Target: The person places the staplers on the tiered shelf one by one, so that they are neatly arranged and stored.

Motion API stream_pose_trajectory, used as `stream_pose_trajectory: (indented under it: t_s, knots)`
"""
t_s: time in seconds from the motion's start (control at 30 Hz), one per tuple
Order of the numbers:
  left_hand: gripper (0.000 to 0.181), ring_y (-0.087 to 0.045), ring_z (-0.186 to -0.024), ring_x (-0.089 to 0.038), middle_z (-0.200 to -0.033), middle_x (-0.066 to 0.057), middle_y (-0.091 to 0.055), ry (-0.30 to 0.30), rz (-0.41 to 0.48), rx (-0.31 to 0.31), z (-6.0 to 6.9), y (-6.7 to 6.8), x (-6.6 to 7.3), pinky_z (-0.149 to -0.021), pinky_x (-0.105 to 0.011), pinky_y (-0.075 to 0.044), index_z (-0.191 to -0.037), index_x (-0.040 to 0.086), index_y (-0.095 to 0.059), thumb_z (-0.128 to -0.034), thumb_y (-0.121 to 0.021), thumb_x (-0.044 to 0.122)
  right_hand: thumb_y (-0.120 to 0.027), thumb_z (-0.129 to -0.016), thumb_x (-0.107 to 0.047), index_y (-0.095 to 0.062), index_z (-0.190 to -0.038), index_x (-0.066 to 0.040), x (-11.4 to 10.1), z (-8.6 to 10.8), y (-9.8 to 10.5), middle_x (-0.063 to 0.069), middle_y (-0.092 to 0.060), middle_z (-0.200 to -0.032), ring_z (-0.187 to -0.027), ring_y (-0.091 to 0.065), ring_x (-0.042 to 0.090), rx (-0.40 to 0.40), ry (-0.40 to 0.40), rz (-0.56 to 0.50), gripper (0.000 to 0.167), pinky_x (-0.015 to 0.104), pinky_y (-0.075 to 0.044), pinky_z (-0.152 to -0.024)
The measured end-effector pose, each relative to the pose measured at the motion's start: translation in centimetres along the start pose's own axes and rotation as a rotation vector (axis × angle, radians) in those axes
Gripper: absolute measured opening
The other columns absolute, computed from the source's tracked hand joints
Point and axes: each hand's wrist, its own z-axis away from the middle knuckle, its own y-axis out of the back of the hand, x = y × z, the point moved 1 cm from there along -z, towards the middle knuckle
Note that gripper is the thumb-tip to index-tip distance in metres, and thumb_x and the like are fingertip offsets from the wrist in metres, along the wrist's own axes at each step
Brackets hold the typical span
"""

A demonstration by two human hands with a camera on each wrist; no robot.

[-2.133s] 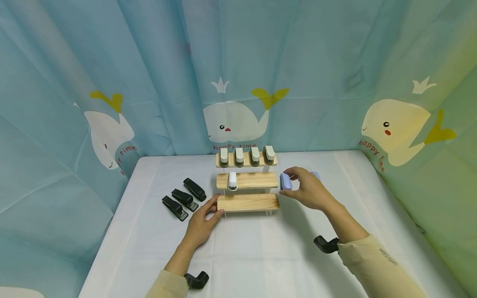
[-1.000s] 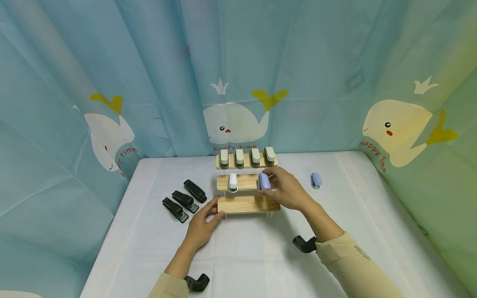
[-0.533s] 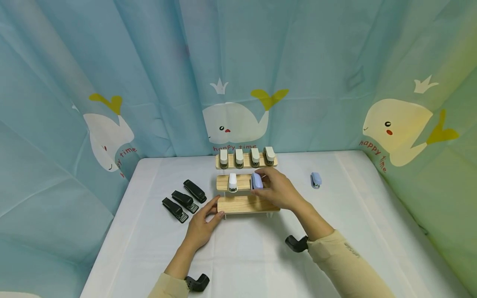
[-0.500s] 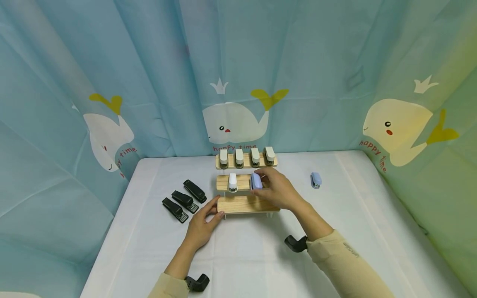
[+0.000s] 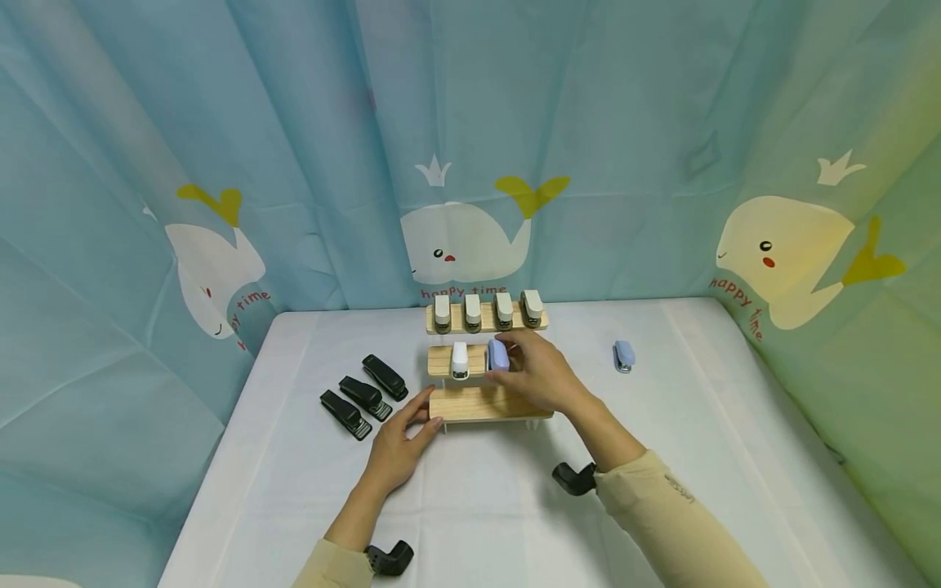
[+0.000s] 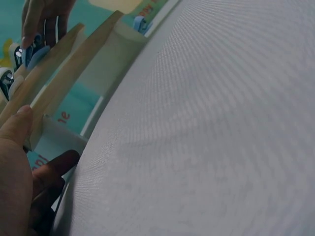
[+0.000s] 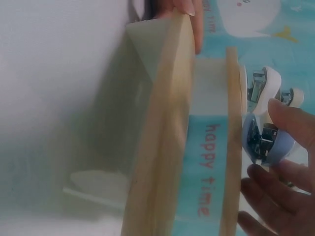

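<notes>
My right hand pinches a lavender stapler on the middle shelf of a three-tier wooden stand, just right of a white stapler. In the right wrist view the thumb and fingers hold the lavender stapler at the shelf's edge, close to the white one. My left hand grips the left end of the bottom shelf; the left wrist view shows its thumb on the board's edge. Several cream staplers stand in a row on the top shelf.
Three black staplers lie left of the stand on the white-covered table. Another lavender stapler stands to the right. A blue curtain with whale prints hangs behind.
My right hand has carried the lavender stapler leftward from beside the stand onto the middle shelf, then nearer the white stapler. My left hand has stayed at the stand's left end.
</notes>
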Motion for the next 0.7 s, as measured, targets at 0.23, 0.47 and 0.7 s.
stream_pose_trajectory:
  t_s: [0.23,0.47,0.7]
  knots:
    - [0.059,-0.06,-0.135,-0.02,-0.107,0.018,-0.077,0.005,-0.005,-0.004,0.0,0.0,0.0,-0.112,-0.057,-0.043,-0.153,0.043,-0.047,-0.098,-0.067,0.051,-0.084,-0.088,-0.036,-0.059,-0.142,-0.002,-0.1,-0.2,-0.5,0.018,-0.064,-0.138,-0.12,-0.065,0.034,0.008,0.009,0.028,0.067,0.052,-0.053,-0.102]
    - [0.06,-0.06,-0.135,-0.022,-0.106,0.017,-0.077,0.012,-0.009,0.002,0.0,-0.1,-0.1,-0.113,-0.058,-0.043,-0.154,0.04,-0.048,-0.0977,-0.069,0.047,-0.083,-0.088,-0.04,-0.061,-0.141,-0.003,-0.2,-0.4,-1.0,0.018,-0.064,-0.138,-0.129,-0.059,0.038,0.036,0.011,0.062,0.068,0.055,-0.046,-0.111]
    - [0.06,-0.06,-0.136,-0.022,-0.107,0.018,-0.077,0.009,-0.015,-0.003,0.0,-0.1,-0.2,-0.114,-0.057,-0.042,-0.154,0.041,-0.047,-0.0981,-0.068,0.048,-0.082,-0.088,-0.043,-0.063,-0.141,-0.004,-0.3,-0.3,-1.5,0.017,-0.067,-0.131,-0.123,-0.061,0.037,0.073,0.01,0.125,0.068,0.054,-0.049,-0.106]
